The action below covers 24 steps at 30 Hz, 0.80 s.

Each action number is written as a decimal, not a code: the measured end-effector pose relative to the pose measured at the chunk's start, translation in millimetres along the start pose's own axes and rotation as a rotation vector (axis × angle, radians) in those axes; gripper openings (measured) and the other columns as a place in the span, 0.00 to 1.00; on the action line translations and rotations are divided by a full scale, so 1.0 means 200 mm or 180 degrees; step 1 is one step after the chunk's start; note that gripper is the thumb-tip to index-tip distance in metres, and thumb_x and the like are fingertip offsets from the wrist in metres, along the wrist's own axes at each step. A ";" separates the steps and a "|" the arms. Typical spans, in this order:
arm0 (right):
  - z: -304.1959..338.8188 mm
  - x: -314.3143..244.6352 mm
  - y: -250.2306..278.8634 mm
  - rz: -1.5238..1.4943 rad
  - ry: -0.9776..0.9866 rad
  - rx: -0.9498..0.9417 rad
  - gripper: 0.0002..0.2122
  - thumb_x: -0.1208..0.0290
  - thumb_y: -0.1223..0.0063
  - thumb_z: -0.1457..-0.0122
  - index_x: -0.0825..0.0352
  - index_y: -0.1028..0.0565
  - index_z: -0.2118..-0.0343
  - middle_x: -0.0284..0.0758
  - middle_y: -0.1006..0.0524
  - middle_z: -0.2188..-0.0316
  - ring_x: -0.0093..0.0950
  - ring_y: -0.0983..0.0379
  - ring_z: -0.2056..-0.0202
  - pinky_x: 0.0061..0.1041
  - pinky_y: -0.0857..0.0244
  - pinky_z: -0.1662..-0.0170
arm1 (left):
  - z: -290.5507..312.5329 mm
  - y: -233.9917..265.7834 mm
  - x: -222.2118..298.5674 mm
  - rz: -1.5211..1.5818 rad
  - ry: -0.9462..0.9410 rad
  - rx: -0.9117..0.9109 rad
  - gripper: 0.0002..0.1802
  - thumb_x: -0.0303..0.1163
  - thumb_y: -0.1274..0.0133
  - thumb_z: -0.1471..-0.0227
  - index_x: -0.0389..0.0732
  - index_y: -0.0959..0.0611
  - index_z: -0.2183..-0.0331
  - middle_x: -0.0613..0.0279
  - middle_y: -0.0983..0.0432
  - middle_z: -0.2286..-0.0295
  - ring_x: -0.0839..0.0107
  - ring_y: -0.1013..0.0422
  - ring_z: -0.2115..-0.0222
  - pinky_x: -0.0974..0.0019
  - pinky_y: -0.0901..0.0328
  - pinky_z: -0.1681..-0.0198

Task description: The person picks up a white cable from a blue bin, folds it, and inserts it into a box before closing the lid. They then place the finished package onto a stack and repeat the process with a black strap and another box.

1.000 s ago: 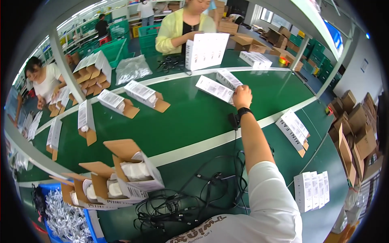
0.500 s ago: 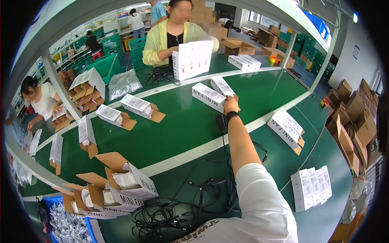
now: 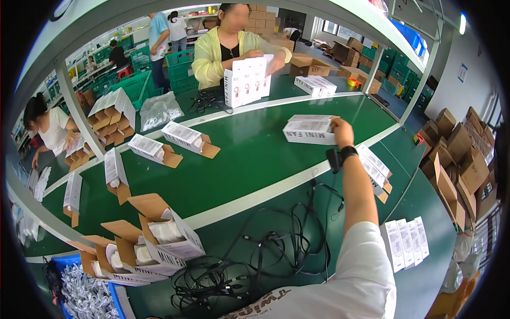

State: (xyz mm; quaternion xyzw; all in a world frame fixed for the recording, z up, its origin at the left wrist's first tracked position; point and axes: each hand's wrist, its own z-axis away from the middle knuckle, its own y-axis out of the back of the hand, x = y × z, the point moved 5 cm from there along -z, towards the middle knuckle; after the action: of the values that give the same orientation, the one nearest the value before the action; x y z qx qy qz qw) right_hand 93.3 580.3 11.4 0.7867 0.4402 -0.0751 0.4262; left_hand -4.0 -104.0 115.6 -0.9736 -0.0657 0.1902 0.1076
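Note:
My right hand point(image 3: 342, 131), with a black band at the wrist, reaches across the green belt point(image 3: 239, 170). Its fingers are closed on the right end of white cartons point(image 3: 308, 137), two of which seem to lie side by side. More white cartons point(image 3: 374, 166) rest to the right of my forearm, partly hidden by it. Beneath the arm, a tangle of black cables point(image 3: 271, 239) spreads over the near table. My left hand is out of view.
Open cartons point(image 3: 170, 234) with white-wrapped contents stand at the near left, above a blue bin point(image 3: 69, 260) of pale cables. Several flap-open cartons point(image 3: 186, 135) lie along the belt. Four-sided white boxes point(image 3: 406, 244) stand at right. A co-worker point(image 3: 228, 53) handles cartons opposite.
My right hand has moved right along the belt, and the two cartons, formerly apart at an angle, now lie together farther right. The co-worker's hand has come over the upright cartons.

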 end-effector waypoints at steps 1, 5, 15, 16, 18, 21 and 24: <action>0.00 0.05 0.08 0.0110 0.0090 0.0063 0.13 0.80 0.54 0.52 0.63 0.22 0.64 0.38 0.23 0.76 0.32 0.26 0.73 0.28 0.34 0.68 | -0.01 0.01 0.00 -0.0010 0.0005 0.0015 0.15 0.41 0.59 0.42 0.43 0.30 0.58 0.64 0.38 0.67 0.67 0.39 0.64 0.61 0.38 0.54; 0.07 0.32 0.50 -0.0267 -0.0175 0.0089 0.13 0.80 0.53 0.49 0.62 0.22 0.61 0.35 0.24 0.76 0.27 0.29 0.74 0.25 0.35 0.67 | -0.01 0.00 -0.01 0.0121 0.0008 0.0081 0.14 0.39 0.59 0.43 0.44 0.30 0.57 0.64 0.38 0.68 0.66 0.39 0.64 0.59 0.38 0.54; 0.48 1.05 0.82 -0.0644 -0.0944 0.0151 0.14 0.83 0.54 0.49 0.69 0.23 0.59 0.28 0.24 0.70 0.20 0.30 0.70 0.20 0.37 0.64 | -0.05 -0.12 0.07 0.0930 0.1201 -0.1848 0.06 0.29 0.50 0.51 0.43 0.22 0.67 0.60 0.27 0.69 0.60 0.31 0.69 0.59 0.33 0.69; 0.53 1.11 0.84 -0.0349 -0.1160 0.0045 0.14 0.83 0.54 0.50 0.68 0.23 0.60 0.29 0.23 0.70 0.20 0.30 0.70 0.21 0.37 0.64 | -0.03 -0.15 0.05 0.0953 0.1218 -0.1878 0.06 0.29 0.50 0.51 0.43 0.22 0.67 0.60 0.27 0.69 0.60 0.31 0.69 0.59 0.33 0.69; 0.49 1.16 0.92 0.0084 -0.1115 -0.0246 0.14 0.82 0.54 0.50 0.68 0.23 0.60 0.32 0.23 0.69 0.24 0.29 0.68 0.23 0.36 0.63 | 0.01 -0.26 0.03 0.1777 0.1121 -0.2374 0.06 0.25 0.43 0.61 0.40 0.20 0.74 0.62 0.23 0.69 0.64 0.29 0.73 0.64 0.33 0.72; 0.41 1.07 1.01 0.0862 -0.0583 -0.0579 0.16 0.81 0.55 0.50 0.65 0.26 0.58 0.41 0.24 0.60 0.34 0.27 0.61 0.30 0.34 0.59 | 0.07 -0.30 0.04 0.2022 0.1330 -0.2915 0.09 0.27 0.40 0.63 0.41 0.21 0.73 0.65 0.26 0.72 0.66 0.29 0.74 0.64 0.34 0.72; 0.44 0.32 1.10 0.2465 -0.0109 0.0863 0.15 0.81 0.55 0.49 0.65 0.27 0.58 0.39 0.24 0.65 0.39 0.27 0.63 0.32 0.33 0.59 | 0.12 -0.31 0.05 0.2029 0.1408 -0.3163 0.10 0.28 0.40 0.63 0.41 0.21 0.72 0.65 0.27 0.72 0.67 0.30 0.75 0.64 0.35 0.73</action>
State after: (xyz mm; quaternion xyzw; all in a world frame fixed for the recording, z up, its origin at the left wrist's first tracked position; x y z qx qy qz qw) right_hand 320.8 500.2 57.2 0.9420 0.0904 0.0205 0.3226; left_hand -9.3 -37.4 104.5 -0.8954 0.1710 -0.0461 -0.4085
